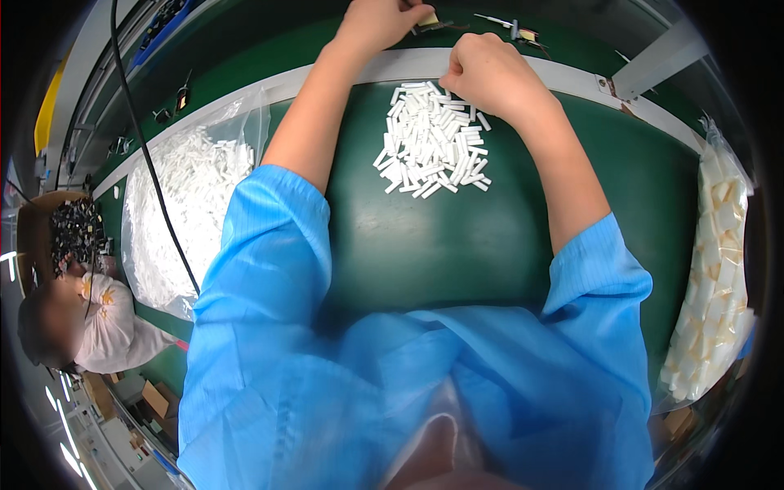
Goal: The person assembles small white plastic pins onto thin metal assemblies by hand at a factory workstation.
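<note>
At the far edge of the work surface, my left hand (pixel 377 23) is closed, its fingers pinching a small electrical component with a yellow body (pixel 428 22) and thin leads. Just right of it, my right hand (pixel 498 75) is closed, with its fingertips at the top edge of a pile of short white tubes (pixel 433 139). Anything between the right fingertips is hidden. The loose tubes lie heaped on the green table mat (pixel 425 253) between my forearms.
A clear bag of white tubes (pixel 188 220) lies left; a bag of cream-white pieces (pixel 714 261) lies right. Beyond the white rail (pixel 572 73) is another component (pixel 523 34). A black cable (pixel 151 163) crosses the left side. Another person (pixel 114 327) sits by a box of dark parts (pixel 77 233).
</note>
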`<state>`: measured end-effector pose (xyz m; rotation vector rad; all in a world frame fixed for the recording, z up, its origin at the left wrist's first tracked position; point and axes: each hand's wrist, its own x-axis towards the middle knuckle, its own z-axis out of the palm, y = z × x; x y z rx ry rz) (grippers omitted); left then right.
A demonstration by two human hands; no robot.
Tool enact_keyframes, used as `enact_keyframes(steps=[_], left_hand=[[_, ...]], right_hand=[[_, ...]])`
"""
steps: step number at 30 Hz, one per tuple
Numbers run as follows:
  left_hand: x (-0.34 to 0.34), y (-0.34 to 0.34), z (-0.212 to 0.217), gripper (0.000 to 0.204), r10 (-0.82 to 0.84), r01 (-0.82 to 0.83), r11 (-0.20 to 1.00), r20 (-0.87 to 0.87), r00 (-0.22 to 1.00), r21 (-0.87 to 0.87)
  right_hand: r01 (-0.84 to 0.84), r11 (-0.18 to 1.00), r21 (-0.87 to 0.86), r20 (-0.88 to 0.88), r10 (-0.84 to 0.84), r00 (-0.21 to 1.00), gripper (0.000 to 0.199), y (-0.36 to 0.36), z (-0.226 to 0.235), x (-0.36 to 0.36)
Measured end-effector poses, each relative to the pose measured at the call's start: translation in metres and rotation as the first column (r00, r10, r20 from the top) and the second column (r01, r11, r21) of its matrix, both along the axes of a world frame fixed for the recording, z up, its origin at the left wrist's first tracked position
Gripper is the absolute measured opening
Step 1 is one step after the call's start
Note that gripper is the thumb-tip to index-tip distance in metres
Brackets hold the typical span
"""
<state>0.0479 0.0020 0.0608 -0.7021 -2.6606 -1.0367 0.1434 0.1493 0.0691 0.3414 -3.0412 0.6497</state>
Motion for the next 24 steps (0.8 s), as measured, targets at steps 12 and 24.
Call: enact_keyframes(steps=[12, 24], left_hand=[[-0.095, -0.093, -0.029, 0.023, 0.326, -0.392, 0.915, -0.404, 0.855, -0.09], [-0.099, -0.343, -0.053, 0.054, 0.851, -0.717, 0.291, -0.171, 0.496, -0.633]], right_hand=[[-0.025, 0.973, 0.231, -0.15, 0.061, 0.987, 0.013, -0.015, -0.002, 0.009], [0.063, 0.839, -0.541, 0.097, -0.012, 0.995, 0.026, -0.018, -0.02, -0.012]])
